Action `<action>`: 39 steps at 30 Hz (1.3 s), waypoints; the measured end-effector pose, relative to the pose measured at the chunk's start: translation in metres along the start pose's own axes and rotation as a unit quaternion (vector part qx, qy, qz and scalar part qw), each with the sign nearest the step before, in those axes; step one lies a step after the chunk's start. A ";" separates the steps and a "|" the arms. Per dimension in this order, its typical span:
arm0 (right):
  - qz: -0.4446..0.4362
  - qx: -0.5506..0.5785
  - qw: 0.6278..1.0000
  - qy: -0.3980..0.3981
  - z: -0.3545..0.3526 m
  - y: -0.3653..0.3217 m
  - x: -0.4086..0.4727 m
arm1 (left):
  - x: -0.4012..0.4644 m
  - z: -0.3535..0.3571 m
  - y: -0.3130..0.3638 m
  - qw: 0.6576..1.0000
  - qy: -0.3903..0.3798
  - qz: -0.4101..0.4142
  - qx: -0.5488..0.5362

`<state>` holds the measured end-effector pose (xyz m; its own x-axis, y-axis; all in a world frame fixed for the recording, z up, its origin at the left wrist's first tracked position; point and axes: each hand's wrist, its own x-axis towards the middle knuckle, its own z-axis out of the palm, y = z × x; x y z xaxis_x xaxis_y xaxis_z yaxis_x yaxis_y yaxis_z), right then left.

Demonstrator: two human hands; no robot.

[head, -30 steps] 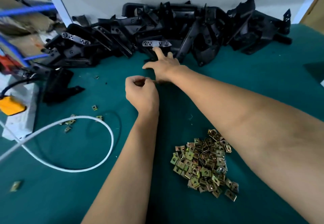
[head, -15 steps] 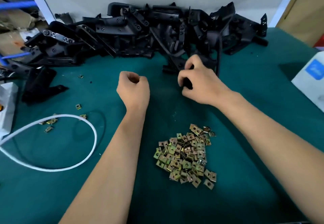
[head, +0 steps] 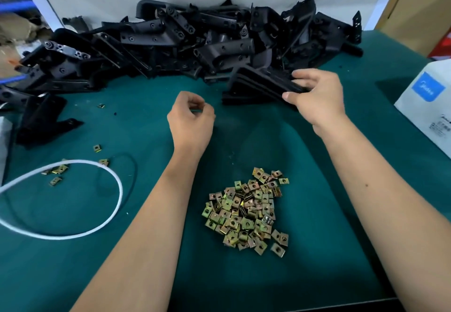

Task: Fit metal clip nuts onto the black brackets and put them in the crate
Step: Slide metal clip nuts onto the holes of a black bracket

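Observation:
My right hand (head: 317,97) grips one end of a black bracket (head: 256,84), thumb below and fingers over the top, just in front of the big heap of black brackets (head: 185,43) along the back of the green table. My left hand (head: 190,124) hovers to the left of the bracket with its fingers curled in; nothing shows between them. A pile of brass-coloured clip nuts (head: 246,211) lies on the table between my forearms. No crate is in view.
A white cable loop (head: 107,216) lies at the left with a few stray clip nuts (head: 58,169) beside it. One black bracket (head: 41,124) lies apart at the left. A white carton (head: 429,106) with a blue logo stands at the right edge.
My right hand has pulled a bracket out of the heap and moved it right and nearer. My left hand has stayed curled in about the same place.

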<state>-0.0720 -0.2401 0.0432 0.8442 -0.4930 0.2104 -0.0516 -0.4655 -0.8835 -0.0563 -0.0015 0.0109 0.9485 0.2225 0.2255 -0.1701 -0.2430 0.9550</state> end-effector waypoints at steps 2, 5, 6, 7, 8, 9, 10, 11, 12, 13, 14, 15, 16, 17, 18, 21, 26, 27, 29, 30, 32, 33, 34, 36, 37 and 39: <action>-0.041 -0.070 0.996 0.038 -0.004 -0.001 0.000 | 0.000 0.003 0.001 1.000 -0.011 0.000 -0.006; -0.144 -0.109 0.977 0.114 -0.003 -0.007 -0.004 | -0.002 0.007 0.001 0.999 -0.036 0.015 -0.004; -0.177 -0.117 0.966 0.147 -0.003 -0.008 -0.007 | -0.002 0.008 0.001 0.999 -0.041 0.018 -0.009; -0.206 -0.116 0.955 0.180 -0.002 -0.010 -0.011 | -0.002 0.009 0.000 0.999 -0.044 0.019 -0.022; -0.230 -0.098 0.946 0.207 -0.001 -0.012 -0.014 | -0.002 0.009 0.000 0.998 -0.046 0.016 -0.041; -0.245 -0.068 0.940 0.227 0.000 -0.014 -0.017 | -0.002 0.009 0.000 0.996 -0.053 0.009 -0.068; -0.243 -0.025 0.940 0.239 0.002 -0.018 -0.019 | -0.003 0.009 0.002 0.992 -0.063 -0.004 -0.105; -0.222 0.034 0.946 0.233 0.005 -0.022 -0.021 | -0.004 0.009 0.004 0.985 -0.077 -0.025 -0.153; -0.176 0.113 0.958 0.199 0.009 -0.028 -0.024 | -0.005 0.009 0.007 0.972 -0.095 -0.048 -0.209; -0.114 0.201 0.965 0.125 0.014 -0.035 -0.030 | -0.005 0.010 0.011 0.956 -0.113 -0.071 -0.263; -0.049 0.276 0.960 0.024 0.020 -0.040 -0.037 | -0.005 0.010 0.014 0.940 -0.126 -0.093 -0.304; 0.006 0.312 0.947 -0.078 0.024 -0.044 -0.044 | -0.004 0.010 0.016 0.927 -0.134 -0.111 -0.331; 0.037 0.303 0.938 -0.162 0.028 -0.046 -0.051 | -0.003 0.010 0.018 0.919 -0.134 -0.128 -0.347; 0.044 0.268 0.936 -0.224 0.031 -0.046 -0.058 | -0.002 0.009 0.021 0.912 -0.123 -0.145 -0.362; 0.029 0.226 0.938 -0.263 0.034 -0.045 -0.063 | -0.001 0.007 0.024 0.903 -0.103 -0.164 -0.384; -0.037 0.137 0.935 -0.325 0.038 -0.046 -0.072 | 0.006 -0.003 0.027 0.870 -0.042 -0.185 -0.454; -0.151 -0.069 0.863 -0.476 0.029 -0.044 -0.073 | 0.021 -0.027 0.021 0.830 0.031 -0.243 -0.500; -0.178 -0.108 0.831 -0.516 0.026 -0.045 -0.074 | 0.022 -0.031 0.019 0.822 0.034 -0.251 -0.511; -0.203 -0.148 0.788 -0.562 0.026 -0.047 -0.080 | 0.023 -0.039 0.015 0.827 0.022 -0.255 -0.500; -0.211 -0.155 0.781 -0.567 0.028 -0.048 -0.083 | 0.025 -0.041 0.014 0.839 0.016 -0.249 -0.483; -0.242 -0.174 0.774 -0.559 0.035 -0.051 -0.091 | 0.026 -0.044 0.015 0.854 0.008 -0.223 -0.469; -0.256 -0.185 0.769 -0.556 0.039 -0.052 -0.095 | 0.027 -0.046 0.018 0.859 0.013 -0.207 -0.468; -0.264 -0.194 0.762 -0.559 0.042 -0.052 -0.098 | 0.027 -0.047 0.023 0.870 0.026 -0.185 -0.457; -0.264 -0.201 0.742 -0.582 0.045 -0.053 -0.102 | 0.029 -0.049 0.029 0.882 0.077 -0.128 -0.447; -0.260 -0.199 0.738 -0.590 0.045 -0.053 -0.102 | 0.030 -0.051 0.029 0.884 0.110 -0.102 -0.442; -0.248 -0.178 0.752 -0.584 0.043 -0.051 -0.098 | 0.032 -0.053 0.029 0.905 0.132 -0.065 -0.399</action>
<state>-0.1288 -0.1366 0.0502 0.6882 0.6923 -0.2172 0.4607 -0.6482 -0.6064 -0.0448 0.0482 0.0560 0.8952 0.4440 0.0393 -0.3014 0.5379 0.7873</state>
